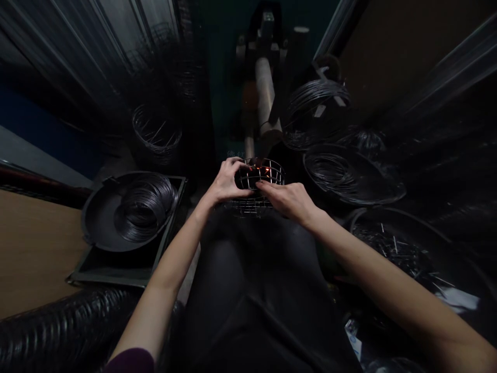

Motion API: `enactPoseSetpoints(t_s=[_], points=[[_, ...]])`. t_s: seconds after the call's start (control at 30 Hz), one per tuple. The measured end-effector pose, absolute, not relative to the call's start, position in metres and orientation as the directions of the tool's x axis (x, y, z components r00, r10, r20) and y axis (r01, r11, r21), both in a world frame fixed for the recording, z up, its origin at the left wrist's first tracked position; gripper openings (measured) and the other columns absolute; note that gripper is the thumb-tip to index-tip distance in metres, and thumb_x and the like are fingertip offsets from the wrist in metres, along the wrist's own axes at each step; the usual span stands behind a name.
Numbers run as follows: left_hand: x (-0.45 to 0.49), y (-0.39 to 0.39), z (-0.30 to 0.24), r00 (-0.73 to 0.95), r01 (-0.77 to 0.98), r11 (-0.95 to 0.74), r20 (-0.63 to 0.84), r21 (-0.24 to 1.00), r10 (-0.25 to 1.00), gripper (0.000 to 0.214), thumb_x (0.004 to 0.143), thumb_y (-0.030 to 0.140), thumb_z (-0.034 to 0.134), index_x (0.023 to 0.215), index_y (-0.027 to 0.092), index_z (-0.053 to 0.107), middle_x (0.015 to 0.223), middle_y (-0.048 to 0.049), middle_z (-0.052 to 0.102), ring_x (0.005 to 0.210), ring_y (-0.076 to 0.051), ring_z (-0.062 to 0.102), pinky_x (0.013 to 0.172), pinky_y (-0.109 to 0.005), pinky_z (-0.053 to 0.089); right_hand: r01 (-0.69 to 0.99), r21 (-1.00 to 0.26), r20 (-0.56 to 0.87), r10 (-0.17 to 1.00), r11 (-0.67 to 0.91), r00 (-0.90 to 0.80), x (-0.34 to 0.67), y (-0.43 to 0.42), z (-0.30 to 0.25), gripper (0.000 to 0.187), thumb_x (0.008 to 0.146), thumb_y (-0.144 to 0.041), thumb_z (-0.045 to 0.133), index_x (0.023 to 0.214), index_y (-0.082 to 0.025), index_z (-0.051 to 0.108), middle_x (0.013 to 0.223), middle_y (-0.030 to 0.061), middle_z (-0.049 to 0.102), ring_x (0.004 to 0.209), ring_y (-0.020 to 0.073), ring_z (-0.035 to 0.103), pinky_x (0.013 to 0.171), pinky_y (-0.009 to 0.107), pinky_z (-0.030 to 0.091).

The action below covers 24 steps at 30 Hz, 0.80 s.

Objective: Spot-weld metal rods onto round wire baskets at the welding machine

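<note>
A small round wire cage (261, 176) made of crossed metal wires sits in front of me at a machine, with orange sparks glowing at its top. My left hand (226, 181) grips its left side, fingers curled round the rim. My right hand (288, 199) rests on its front right, fingers pressed against the wires. Under the cage lies a flatter piece of wire mesh (248, 207). My dark-trousered lap is just below.
A black pan (116, 217) with a coil of wire sits in a tray at the left. More wire coils (345, 173) lie at the right, with a bin of short wire pieces (396, 248). A finished wire basket (156, 130) stands at the back left. The machine arm (266, 88) rises behind.
</note>
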<state>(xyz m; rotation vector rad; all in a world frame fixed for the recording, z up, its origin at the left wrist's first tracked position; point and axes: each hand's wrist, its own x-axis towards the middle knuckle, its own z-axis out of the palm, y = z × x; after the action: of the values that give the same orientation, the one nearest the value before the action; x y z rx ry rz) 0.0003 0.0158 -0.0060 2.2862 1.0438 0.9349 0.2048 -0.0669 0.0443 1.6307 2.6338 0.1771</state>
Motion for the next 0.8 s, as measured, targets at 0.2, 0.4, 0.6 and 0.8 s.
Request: enactPoseSetpoints(t_s=[0.2,0.4,0.6,0.8], points=[[0.000,0.020,0.002,0.464,0.481,-0.588,0.380,0.650,0.800,0.065,0.054,0.036,0.087,0.108,0.018,0.056,0.115,-0.0088,0.055,0.114,-0.030,0.053,0.103,-0.047,0.045,0.935,-0.044,0.229,0.915,0.351,-0.332,0.209,-0.068,0.026,0.037,0.100,-0.025,0.042,0.132,-0.027,0.060,0.123,0.0025,0.070,0.090,0.0175,0.070,0.058,0.025,0.041],[0.003,0.040,0.007,0.411,0.491,-0.540,0.365,0.684,0.835,0.070,0.050,0.036,0.089,0.107,0.017,0.053,0.110,-0.0085,0.056,0.107,-0.030,0.056,0.098,-0.047,0.047,0.962,-0.147,0.348,0.923,0.229,-0.166,0.208,-0.051,0.024,0.022,0.095,-0.028,0.051,0.104,-0.020,0.070,0.110,0.0071,0.069,0.080,0.0161,0.064,0.057,0.024,0.038],[0.001,0.056,0.005,0.419,0.397,-0.525,0.360,0.753,0.833,0.075,0.049,0.032,0.090,0.109,0.019,0.048,0.112,-0.0080,0.057,0.110,-0.028,0.058,0.099,-0.046,0.047,0.935,-0.249,0.367,0.918,0.251,-0.149,0.209,-0.037,0.024,0.022,0.095,-0.029,0.050,0.099,-0.022,0.070,0.103,0.0069,0.063,0.078,0.0153,0.057,0.059,0.024,0.036],[0.003,0.075,0.006,0.405,0.367,-0.534,0.386,0.761,0.829,0.078,0.046,0.035,0.090,0.109,0.019,0.046,0.108,-0.0077,0.057,0.109,-0.029,0.058,0.098,-0.045,0.047,0.928,-0.312,0.385,0.920,0.203,-0.072,0.208,-0.016,0.023,0.021,0.092,-0.027,0.052,0.103,-0.021,0.069,0.101,0.0072,0.061,0.081,0.0172,0.056,0.060,0.025,0.036]])
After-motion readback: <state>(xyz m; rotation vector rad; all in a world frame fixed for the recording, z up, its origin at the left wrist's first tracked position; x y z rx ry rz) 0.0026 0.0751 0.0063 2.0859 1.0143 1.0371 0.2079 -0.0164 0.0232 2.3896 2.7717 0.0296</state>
